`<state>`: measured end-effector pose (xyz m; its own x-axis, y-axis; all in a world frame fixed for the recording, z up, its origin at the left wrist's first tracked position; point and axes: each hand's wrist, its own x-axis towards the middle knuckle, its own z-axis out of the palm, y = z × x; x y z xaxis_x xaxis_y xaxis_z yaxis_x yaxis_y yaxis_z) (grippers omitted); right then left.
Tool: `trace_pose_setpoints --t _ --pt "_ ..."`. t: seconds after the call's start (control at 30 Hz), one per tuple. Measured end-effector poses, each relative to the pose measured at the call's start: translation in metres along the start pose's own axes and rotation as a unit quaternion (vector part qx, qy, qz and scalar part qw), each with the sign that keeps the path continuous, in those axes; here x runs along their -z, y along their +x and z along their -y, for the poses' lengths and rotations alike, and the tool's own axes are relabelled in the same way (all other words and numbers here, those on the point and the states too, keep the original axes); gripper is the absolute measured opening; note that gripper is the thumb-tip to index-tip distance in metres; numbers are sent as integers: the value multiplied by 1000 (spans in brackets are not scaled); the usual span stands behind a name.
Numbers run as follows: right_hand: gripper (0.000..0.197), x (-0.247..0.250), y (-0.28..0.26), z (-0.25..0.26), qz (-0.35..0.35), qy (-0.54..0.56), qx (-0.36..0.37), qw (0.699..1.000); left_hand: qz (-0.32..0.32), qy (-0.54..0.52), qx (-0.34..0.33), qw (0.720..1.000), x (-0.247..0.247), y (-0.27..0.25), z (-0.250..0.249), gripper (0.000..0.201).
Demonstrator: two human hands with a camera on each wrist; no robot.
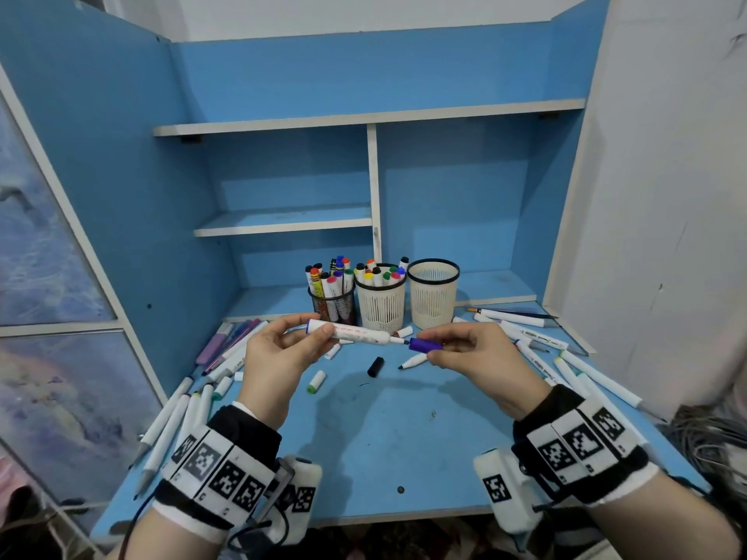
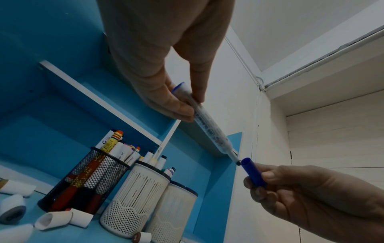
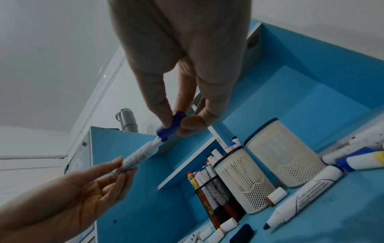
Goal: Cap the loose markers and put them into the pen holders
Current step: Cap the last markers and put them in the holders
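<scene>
My left hand [image 1: 283, 345] pinches a white marker [image 1: 355, 332] near its blue rear end, holding it level above the desk. Its bare tip points right at the mouth of a blue cap [image 1: 424, 344], which my right hand [image 1: 465, 349] pinches. Tip and cap mouth are just touching; the left wrist view shows the marker [image 2: 207, 128] meeting the cap [image 2: 253, 172] at its rim. Behind stand a black mesh holder [image 1: 333, 305] and a white holder [image 1: 380, 307], both full of markers, and an empty white holder [image 1: 432, 295].
Loose markers lie on the blue desk [image 1: 404, 430] at the left [image 1: 190, 410] and right [image 1: 566, 357]. An uncapped marker [image 1: 414, 361], a black cap [image 1: 376, 366] and a white-green cap [image 1: 316, 381] lie under my hands. Shelf walls enclose the back and sides.
</scene>
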<state>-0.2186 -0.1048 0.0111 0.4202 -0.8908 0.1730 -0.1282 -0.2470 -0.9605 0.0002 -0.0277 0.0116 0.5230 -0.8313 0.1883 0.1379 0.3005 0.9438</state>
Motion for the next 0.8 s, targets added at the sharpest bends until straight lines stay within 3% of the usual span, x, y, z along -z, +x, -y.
trace_pose_setpoints --t 0.27,0.43,0.57,0.8 --pt "27 -4 -6 -5 21 29 -24 999 28 4 17 999 -3 -2 5 19" --pt "25 -10 -6 -6 10 51 -7 999 69 27 37 997 -1 -5 7 21" --pt "25 -11 -6 -9 9 57 10 998 110 113 12 987 -2 -7 0 20" --pt "34 -10 -12 -11 -13 22 61 998 132 156 -8 979 -5 -4 -7 19"
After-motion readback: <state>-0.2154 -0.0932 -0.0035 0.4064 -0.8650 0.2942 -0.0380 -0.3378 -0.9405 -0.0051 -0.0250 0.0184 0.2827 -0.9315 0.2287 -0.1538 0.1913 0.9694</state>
